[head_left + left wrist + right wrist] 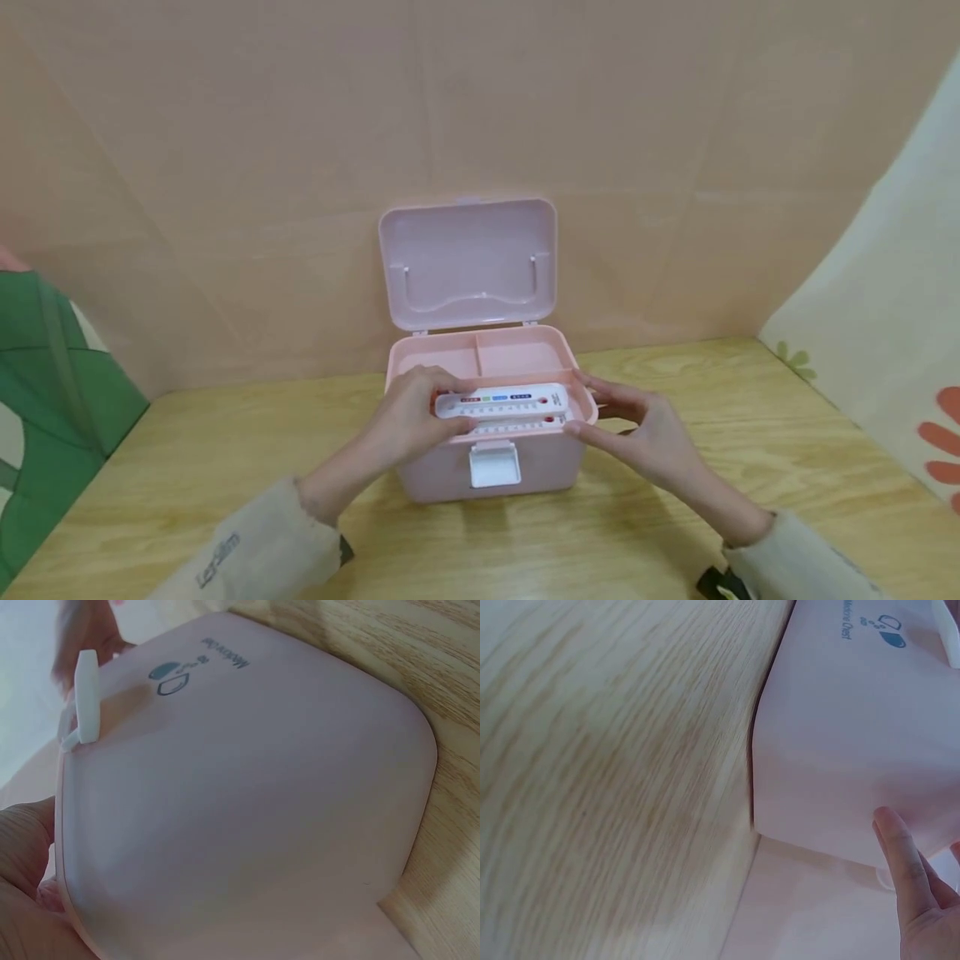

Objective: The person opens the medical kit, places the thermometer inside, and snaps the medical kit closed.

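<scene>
A pink medicine chest [491,475] stands on the table with its lid [472,258] raised. Two white thermometers [502,400] with printed scales and red dots lie side by side in the front part of its divided top. My left hand [412,412] pinches the left end of the rear thermometer, thumb in front and fingertips behind. At the right front corner, my right hand [645,429] spreads its thumb and fingers along the rim. From the right wrist view, a straight finger [904,859] touches the chest's side. The left hand's fingertips are hidden in the left wrist view.
A white latch [495,465] hangs flipped out at the chest's front. Behind the divider are two rear compartments [521,350]. The wooden table [277,425] meets a plain backdrop [262,208] close behind the lid. Patterned cloths [847,333] hang at both sides.
</scene>
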{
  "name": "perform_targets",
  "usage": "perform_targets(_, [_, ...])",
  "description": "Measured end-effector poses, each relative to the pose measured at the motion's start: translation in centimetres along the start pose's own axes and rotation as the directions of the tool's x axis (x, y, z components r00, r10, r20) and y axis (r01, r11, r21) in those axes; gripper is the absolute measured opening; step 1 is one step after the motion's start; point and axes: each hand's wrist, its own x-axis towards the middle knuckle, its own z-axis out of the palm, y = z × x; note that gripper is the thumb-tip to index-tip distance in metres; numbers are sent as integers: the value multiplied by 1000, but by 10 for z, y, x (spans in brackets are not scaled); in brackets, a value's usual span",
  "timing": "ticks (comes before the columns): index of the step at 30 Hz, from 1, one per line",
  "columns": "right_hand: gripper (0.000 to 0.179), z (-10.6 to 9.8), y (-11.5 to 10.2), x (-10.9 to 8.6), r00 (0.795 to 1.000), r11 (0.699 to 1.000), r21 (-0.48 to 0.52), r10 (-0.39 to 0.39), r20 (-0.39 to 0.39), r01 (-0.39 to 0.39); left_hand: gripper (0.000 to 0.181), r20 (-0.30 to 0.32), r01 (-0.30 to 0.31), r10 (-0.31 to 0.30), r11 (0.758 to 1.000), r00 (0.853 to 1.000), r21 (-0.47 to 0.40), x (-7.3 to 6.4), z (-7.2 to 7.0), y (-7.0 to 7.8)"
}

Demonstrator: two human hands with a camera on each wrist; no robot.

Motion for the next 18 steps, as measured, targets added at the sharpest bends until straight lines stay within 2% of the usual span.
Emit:
perform_targets(10, [53, 6, 3, -1, 1000, 1000, 29, -3, 9, 3, 29, 8, 62, -62, 998, 998, -3, -5, 1, 1])
perform_targets(18, [54, 7, 1, 1, 999, 999, 13, -43, 0, 43, 30, -17, 36, -36, 999, 999, 9, -4, -1, 2])
